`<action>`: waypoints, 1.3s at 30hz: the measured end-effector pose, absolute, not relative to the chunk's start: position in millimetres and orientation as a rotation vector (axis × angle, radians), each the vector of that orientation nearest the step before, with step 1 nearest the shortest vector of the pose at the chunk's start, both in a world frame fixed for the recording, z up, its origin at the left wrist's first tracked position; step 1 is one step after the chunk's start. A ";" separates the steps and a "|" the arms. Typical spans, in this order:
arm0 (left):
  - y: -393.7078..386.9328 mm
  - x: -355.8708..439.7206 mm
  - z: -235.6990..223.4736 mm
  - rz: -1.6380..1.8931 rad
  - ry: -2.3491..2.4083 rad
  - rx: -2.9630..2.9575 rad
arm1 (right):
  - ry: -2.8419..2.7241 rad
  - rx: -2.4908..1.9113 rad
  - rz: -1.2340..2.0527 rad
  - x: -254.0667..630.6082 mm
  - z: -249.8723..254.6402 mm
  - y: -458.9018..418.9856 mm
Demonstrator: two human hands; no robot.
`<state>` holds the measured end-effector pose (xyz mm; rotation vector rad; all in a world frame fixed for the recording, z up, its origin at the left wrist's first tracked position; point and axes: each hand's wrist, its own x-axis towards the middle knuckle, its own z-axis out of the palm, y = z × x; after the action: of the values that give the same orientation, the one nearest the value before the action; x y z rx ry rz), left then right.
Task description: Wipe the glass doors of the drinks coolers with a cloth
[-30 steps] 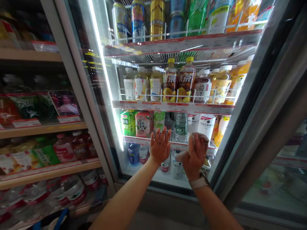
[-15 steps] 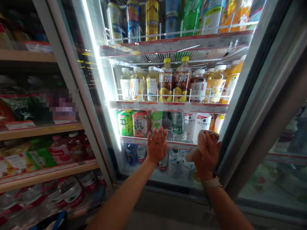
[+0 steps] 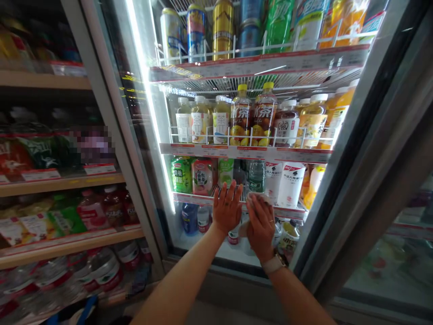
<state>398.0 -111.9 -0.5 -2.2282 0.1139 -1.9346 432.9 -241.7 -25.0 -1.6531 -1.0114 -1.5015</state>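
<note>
My left hand (image 3: 227,211) lies flat against the glass door (image 3: 192,241) of a lit drinks cooler, fingers spread and pointing up. Close beside it on the right, my right hand (image 3: 262,228) presses a pale, crumpled cloth (image 3: 244,229) to the same pane; part of the cloth sticks out past the thumb and fingertips. A watch (image 3: 275,262) with a light band is on my right wrist. Behind the glass, just above my hands, stand a clear green-labelled bottle (image 3: 256,176) and a white carton-like pack (image 3: 291,183).
Upper cooler shelves carry cans (image 3: 223,29) and tea bottles (image 3: 241,117). The door's metal frame (image 3: 104,113) runs down the left, with wooden shelves (image 3: 61,183) of drinks beyond it. On the right is a thick dark door frame (image 3: 358,149).
My right hand has moved left and slightly down across the glass with the cloth, close to my left hand. My left hand stays flat on the pane. The view has shifted slightly.
</note>
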 end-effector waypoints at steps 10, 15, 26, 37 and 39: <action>-109.0 397.1 -2.2 -1.916 0.120 -2.247 | -1.127 -1.692 -1.560 434.5 -20.6 -246.9; -109.2 398.3 -0.9 -1.928 0.144 -2.262 | -0.852 -1.677 -1.649 458.2 -4.7 -288.2; -77.0 352.8 19.1 -1.725 0.210 -2.386 | -0.581 -1.506 -1.604 453.6 37.2 -268.5; 5.5 343.6 6.8 -1.878 -0.087 -2.338 | -1.301 -1.648 -1.370 402.5 -23.7 -176.8; 6.3 346.5 0.5 -1.912 -0.112 -2.325 | -1.417 -1.654 -1.361 398.8 -36.2 -170.9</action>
<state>346.5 6.3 0.5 -2.3252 -0.1118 -1.9122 398.8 -170.9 -36.2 -1.6543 -1.4172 -1.3605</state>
